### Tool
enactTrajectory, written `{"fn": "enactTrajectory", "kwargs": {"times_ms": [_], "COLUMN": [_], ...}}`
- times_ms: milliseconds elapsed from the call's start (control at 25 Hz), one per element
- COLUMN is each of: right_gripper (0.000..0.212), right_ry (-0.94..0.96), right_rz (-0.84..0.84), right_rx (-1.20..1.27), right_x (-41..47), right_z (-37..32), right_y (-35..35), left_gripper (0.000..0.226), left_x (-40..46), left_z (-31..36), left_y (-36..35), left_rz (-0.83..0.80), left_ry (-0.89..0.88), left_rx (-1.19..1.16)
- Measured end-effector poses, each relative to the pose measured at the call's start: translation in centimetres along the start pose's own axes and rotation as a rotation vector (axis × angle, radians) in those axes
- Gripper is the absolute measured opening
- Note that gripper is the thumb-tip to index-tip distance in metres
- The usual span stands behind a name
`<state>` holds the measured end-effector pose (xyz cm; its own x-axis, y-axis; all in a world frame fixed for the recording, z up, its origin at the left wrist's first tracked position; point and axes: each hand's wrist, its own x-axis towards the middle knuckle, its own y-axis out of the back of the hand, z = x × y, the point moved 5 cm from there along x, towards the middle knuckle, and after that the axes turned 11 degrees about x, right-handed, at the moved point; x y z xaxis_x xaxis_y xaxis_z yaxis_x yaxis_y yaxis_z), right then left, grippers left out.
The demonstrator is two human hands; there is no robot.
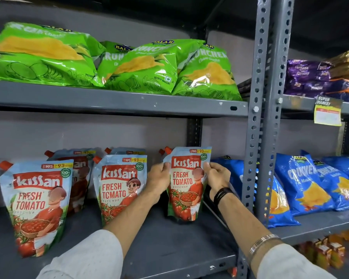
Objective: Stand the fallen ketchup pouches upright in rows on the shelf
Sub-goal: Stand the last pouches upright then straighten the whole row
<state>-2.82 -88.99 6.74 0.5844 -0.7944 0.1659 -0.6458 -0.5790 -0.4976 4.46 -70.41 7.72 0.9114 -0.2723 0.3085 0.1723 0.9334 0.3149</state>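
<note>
Several Kissan ketchup pouches stand upright on the grey shelf [169, 234]. The right front pouch [186, 184] is held between both hands: my left hand [158, 179] grips its left edge and my right hand [217, 178] its right edge. Its base rests on the shelf. A middle front pouch [118, 188] and a left front pouch [35, 206] stand free. Behind them stand further pouches, one at back left [79, 164] and one at back middle [127, 151]; an orange spout [163, 151] shows behind the held pouch.
Green chip bags [129, 67] lie on the shelf above. A perforated steel upright [258, 117] stands just right of my right hand. Blue chip bags [302, 182] fill the neighbouring bay, with a yellow price tag [327, 113] above them.
</note>
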Motion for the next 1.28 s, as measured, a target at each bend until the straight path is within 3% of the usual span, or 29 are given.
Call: {"fn": "enactTrajectory", "kwargs": {"times_ms": [360,520,640,720,800,960,1280], "right_gripper": [0.02,0.029,0.033,0.025,0.016,0.011,0.022], "right_ry": [0.046,0.045,0.045,0.079,0.109,0.149,0.191], "right_rz": [-0.07,-0.114,-0.226,-0.224,-0.211,-0.155,-0.132], "right_rx": [-0.089,-0.416,-0.738,-0.859,-0.958,-0.993,-0.979], "right_x": [0.3,-1.3,-2.5,-2.5,-2.3,-2.2,-3.0], "right_z": [3.0,5.7,7.7,7.9,7.8,7.7,7.3], "right_y": [0.7,2.7,4.2,4.7,4.4,4.3,4.5], "left_gripper": [0.035,0.022,0.065,0.074,0.063,0.032,0.023], "left_x": [-0.7,-2.4,-3.4,-3.3,-3.3,-3.4,-3.6], "left_z": [-2.6,-6.2,-8.5,-8.9,-9.0,-9.0,-8.3], "left_y": [-1.0,-2.3,-3.0,-3.1,-3.0,-2.5,-2.0], "left_rz": [-0.086,-0.214,-0.332,-0.271,-0.151,-0.022,-0.024], "left_ry": [0.087,0.158,0.101,0.051,-0.005,-0.046,-0.052], "left_rx": [-0.107,-0.116,0.216,0.485,0.622,0.667,0.738]}}
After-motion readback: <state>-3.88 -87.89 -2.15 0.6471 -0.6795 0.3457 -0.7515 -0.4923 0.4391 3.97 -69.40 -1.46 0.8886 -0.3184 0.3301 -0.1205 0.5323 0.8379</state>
